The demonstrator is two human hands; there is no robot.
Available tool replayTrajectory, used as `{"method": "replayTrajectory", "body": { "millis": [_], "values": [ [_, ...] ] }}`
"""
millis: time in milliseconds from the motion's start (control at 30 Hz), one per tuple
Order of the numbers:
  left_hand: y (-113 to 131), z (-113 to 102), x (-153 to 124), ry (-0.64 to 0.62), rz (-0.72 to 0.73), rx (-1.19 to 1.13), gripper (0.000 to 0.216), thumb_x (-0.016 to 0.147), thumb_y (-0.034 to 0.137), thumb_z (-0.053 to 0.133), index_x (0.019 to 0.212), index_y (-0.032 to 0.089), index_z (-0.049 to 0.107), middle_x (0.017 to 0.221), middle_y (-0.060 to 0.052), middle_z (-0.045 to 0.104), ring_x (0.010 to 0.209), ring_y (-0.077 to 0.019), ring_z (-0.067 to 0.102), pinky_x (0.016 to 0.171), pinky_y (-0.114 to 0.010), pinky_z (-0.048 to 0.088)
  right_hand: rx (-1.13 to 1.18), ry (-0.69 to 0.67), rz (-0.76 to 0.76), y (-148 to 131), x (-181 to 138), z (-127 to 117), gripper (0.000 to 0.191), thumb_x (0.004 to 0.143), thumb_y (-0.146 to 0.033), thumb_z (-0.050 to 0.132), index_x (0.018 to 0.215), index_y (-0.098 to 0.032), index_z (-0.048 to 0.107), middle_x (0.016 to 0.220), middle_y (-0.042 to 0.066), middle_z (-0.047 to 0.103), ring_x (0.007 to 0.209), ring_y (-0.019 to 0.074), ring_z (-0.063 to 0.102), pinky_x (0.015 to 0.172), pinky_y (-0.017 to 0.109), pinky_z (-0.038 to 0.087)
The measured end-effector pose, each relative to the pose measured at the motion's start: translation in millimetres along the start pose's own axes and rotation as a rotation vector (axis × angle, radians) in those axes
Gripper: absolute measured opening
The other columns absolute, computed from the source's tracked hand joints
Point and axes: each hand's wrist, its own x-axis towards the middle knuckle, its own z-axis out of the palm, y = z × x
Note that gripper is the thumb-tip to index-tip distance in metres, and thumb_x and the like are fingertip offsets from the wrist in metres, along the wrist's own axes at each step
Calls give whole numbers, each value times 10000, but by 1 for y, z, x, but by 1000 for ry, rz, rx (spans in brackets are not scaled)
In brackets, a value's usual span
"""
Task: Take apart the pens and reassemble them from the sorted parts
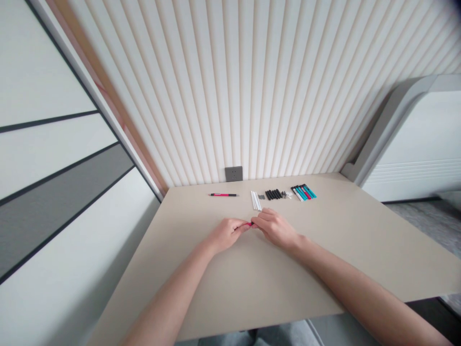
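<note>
The beige surface (223,278) looks smooth and matt, like laminate. The held red piece (249,224) seems plastic, as do the far pen (223,194), the slim white rods (256,201) and, farther right, the coloured barrels (303,192). The black sleeves (274,194) appear matt and rubbery. The far ribbed wall (234,96) is matt, the dark socket (234,174) smooth plastic. Near lies soft-looking grey cloth (284,335).
</note>
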Motion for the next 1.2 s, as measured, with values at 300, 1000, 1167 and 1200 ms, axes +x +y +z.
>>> {"method": "replayTrajectory", "body": {
  "millis": [300,1000,1167,1200],
  "values": [
    [-9,-5,-2,82,37,447,345,992,404,383,970,222,675,815,-26,662,710,-153,633,615,-234,416,260,-3,163,1,2,5,280,1000,-311,381,1070,-231,640,865,54,651,854,189,568,816,320,439],
    [-13,-2,-2,101,31,537,345,1001,402,359,965,234,659,811,-15,656,714,-146,638,605,-230,402,438,-40,383,10,-1,13,261,958,-364,453,1061,-214,641,868,55,650,803,177,593,770,303,453],
    [-12,-2,-3,83,22,529,343,996,408,368,956,233,661,812,-19,658,705,-149,636,592,-234,394,477,3,393,10,0,15,122,896,-290,552,937,-204,629,881,38,651,811,170,582,741,280,448],
    [-12,-2,-3,87,19,520,337,996,403,371,963,232,660,817,-19,660,712,-150,637,598,-235,397,485,21,405,9,0,15,143,877,-298,581,977,-203,620,900,38,650,805,167,578,734,278,449]
  ]
}}
